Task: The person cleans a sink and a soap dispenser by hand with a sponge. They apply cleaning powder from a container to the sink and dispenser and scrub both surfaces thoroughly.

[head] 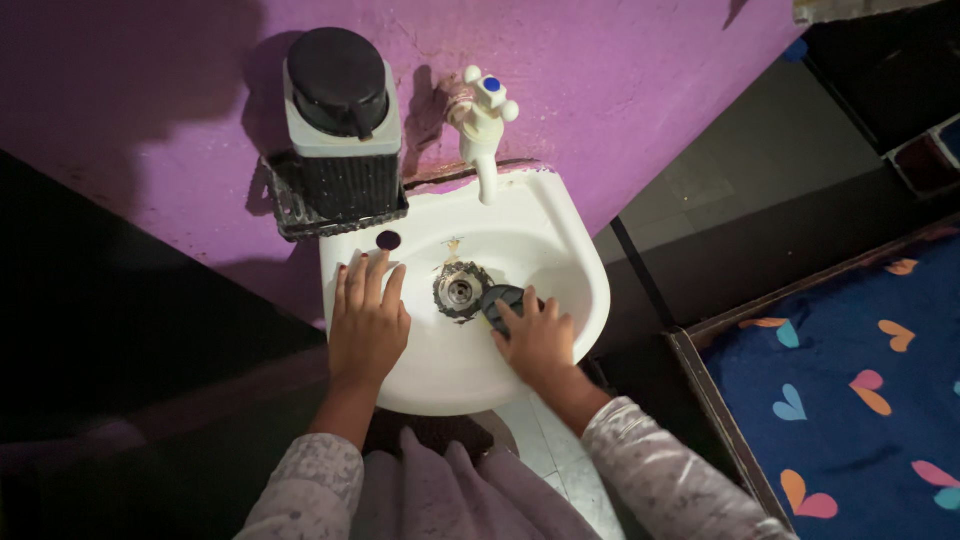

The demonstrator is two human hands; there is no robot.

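A small white wall sink (pixel 560 250) hangs on a purple wall. My left hand (pixel 367 318) lies flat on the sink's left rim, fingers spread, holding nothing. My right hand (pixel 538 338) is inside the bowl, closed on a dark scrubber (pixel 500 301) pressed against the basin just right of the round metal drain (pixel 460 291). A white tap (pixel 484 125) with a blue-capped handle stands above the bowl. Both my sleeves are pale and patterned.
A black-topped soap dispenser (pixel 340 110) sits in a dark wire holder (pixel 340 205) on the wall, left of the tap. A small dark hole (pixel 388 240) marks the rim. A blue mat with coloured hearts (pixel 860 390) lies at the right.
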